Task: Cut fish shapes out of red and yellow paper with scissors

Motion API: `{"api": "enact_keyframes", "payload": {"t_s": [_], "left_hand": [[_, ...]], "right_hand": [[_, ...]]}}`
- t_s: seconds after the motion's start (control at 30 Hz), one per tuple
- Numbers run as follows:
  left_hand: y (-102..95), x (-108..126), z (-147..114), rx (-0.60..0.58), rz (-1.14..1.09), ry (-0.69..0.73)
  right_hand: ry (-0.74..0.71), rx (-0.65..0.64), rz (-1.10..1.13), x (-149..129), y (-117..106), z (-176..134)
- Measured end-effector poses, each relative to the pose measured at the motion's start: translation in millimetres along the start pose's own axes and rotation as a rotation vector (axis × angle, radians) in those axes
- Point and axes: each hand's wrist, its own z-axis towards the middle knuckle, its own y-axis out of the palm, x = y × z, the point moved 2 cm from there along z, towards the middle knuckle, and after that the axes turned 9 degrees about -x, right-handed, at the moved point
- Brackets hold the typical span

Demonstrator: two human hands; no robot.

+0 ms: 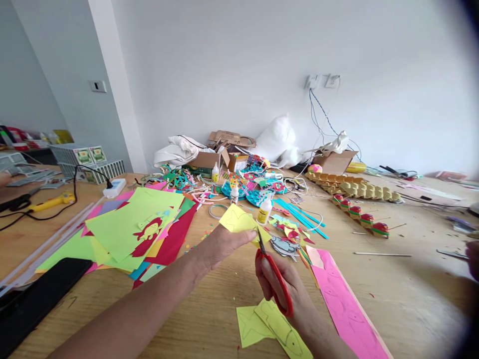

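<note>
Between the thumb and fingers of my left hand [232,242] is a yellow paper piece [236,218] with a pencilled outline on it. My right hand [290,289] is closed on red-handled scissors [283,289], whose blades meet the paper's right edge near my left thumb. Below, close to my right wrist, lie two more yellow pieces, one a fish drawing [282,329] overlapping the other [251,326]. A pink strip [346,304] with pencilled outlines rests to the right. Just beyond my right hand lies a grey fish cutout [284,247].
Coloured paper sheets [116,229] are stacked on the left, near a black phone-like slab [48,294]. Glue bottles [265,209] and a heap of colourful crafts [254,184] stand ahead. Egg-carton strips [370,192] lie right; another person's hand [473,257] shows at the right edge.
</note>
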Motion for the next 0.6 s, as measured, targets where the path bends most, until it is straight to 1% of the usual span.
{"api": "enact_keyframes", "payload": {"t_s": [0.23,0.4,0.5,0.6], "left_hand": [[-0.5,0,1,-0.004,-0.031,-0.023],[-2.0,-3,2,0.042,-0.056,-0.027],[-4.1,-7,3,0.062,-0.053,-0.058],[-6.4,-10,3,0.040,-0.044,-0.097]], "right_hand": [[0.005,0.000,-0.035,1,-2,2],[0.023,-0.005,-0.034,5,-2,3],[0.033,-0.027,-0.024,8,-2,3],[0.061,-0.053,-0.015,11,-2,3]]}}
